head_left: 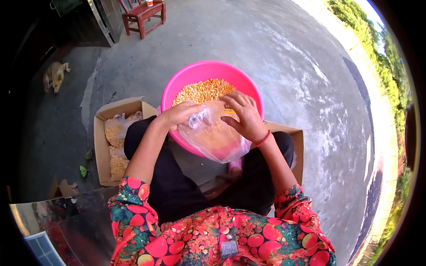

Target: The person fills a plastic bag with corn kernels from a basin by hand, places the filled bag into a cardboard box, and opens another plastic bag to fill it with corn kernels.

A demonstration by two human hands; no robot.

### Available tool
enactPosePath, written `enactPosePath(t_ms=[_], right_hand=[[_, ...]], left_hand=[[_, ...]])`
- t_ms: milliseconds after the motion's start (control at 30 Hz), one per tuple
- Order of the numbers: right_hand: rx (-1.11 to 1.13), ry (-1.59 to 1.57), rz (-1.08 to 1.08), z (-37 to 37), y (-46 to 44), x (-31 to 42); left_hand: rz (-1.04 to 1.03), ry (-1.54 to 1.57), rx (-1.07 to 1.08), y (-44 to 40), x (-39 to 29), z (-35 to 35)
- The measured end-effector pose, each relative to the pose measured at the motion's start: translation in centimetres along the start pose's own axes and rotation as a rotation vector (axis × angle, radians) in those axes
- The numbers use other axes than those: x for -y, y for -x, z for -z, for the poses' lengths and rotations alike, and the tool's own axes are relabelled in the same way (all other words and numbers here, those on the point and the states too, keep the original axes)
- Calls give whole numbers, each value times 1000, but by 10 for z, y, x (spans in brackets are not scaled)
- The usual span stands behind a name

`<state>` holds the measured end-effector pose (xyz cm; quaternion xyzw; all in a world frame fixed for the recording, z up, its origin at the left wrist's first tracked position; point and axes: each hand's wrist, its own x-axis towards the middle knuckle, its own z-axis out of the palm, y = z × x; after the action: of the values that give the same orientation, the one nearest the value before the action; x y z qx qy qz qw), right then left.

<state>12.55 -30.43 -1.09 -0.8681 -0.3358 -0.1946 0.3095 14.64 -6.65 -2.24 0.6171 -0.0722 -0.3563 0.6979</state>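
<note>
A large pink basin sits in front of my knees, with orange-yellow corn kernels in it. Over the basin's near side hangs a clear plastic bag, its lower part slack. My left hand is closed on the bag's bunched left edge, thumb on top. At the bag's upper right is my right hand, its thumb and fingers apart, with a red bracelet on the wrist. Whether its fingertips touch the film is unclear.
An open cardboard box at my left holds bags of corn. Another box stands by my right knee. A dog lies far left. A red wooden chair with a cup is at the back.
</note>
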Motion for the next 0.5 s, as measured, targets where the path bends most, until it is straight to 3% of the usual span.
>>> enactPosePath(t_ms=[33, 67, 100, 133, 267, 367, 433, 500], right_hand=[[200, 0, -6, -15, 7, -19], [204, -3, -6, -22, 7, -24], [487, -287, -370, -27, 8, -28], [763, -573, -743, -33, 11, -33], [818, -585, -742, -64, 27, -67], [790, -413, -779, -67, 15, -94], [783, -415, -877, -67, 2, -111], [500, -35, -532, -75, 7, -126]], left_hand=[[-1, 6, -3, -7, 5, 9], [-44, -193, -67, -20, 14, 24], [-84, -393, -129, -23, 10, 27], [-201, -346, -230, -21, 11, 21], [-286, -465, -33, -45, 19, 27], [-149, -689, -116, -62, 14, 29], [-224, -662, -189, -74, 22, 32], [-247, -780, -274, -80, 34, 28]])
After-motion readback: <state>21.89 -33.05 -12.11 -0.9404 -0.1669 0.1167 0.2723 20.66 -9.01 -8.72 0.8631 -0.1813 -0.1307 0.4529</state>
